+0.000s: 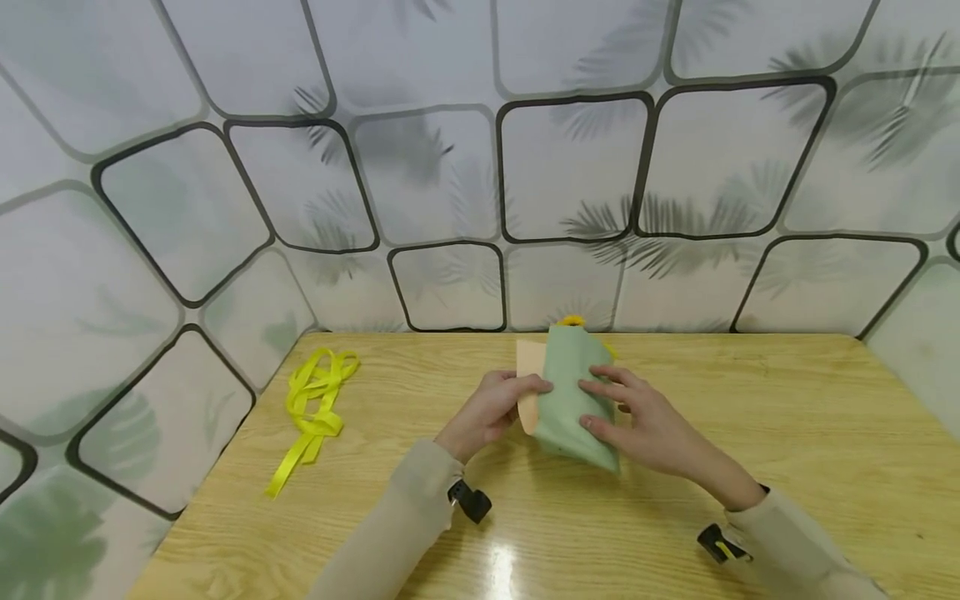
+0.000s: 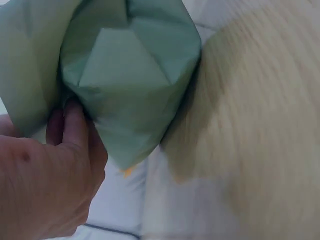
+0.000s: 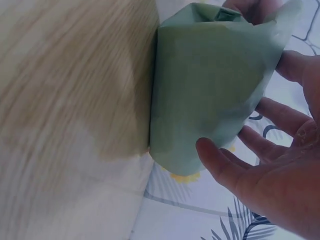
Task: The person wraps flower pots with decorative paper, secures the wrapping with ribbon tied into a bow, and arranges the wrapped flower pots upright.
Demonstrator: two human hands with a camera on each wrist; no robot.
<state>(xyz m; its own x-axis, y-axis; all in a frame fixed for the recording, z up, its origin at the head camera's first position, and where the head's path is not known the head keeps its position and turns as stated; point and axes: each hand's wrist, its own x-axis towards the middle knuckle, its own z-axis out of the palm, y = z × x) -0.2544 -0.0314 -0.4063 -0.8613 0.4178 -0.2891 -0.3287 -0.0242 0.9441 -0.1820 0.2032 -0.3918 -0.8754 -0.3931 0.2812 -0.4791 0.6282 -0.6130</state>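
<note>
Pretty bright in here, white glare on the table [image 1: 780, 417] and a soft shadow beside the green paper [image 1: 573, 400]. Both wrist views look dimmer, table kinda blurry.

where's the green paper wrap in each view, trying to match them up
Head: the green paper wrap is right of centre, between left hand and right hand.
Left wrist: upper left.
Right wrist: upper part, right of centre.
Shared landmark: the wood-grain table, in all three.

Leaf-patterned wall [image 1: 427, 54], seemingly wooden table [image 1: 787, 425].
</note>
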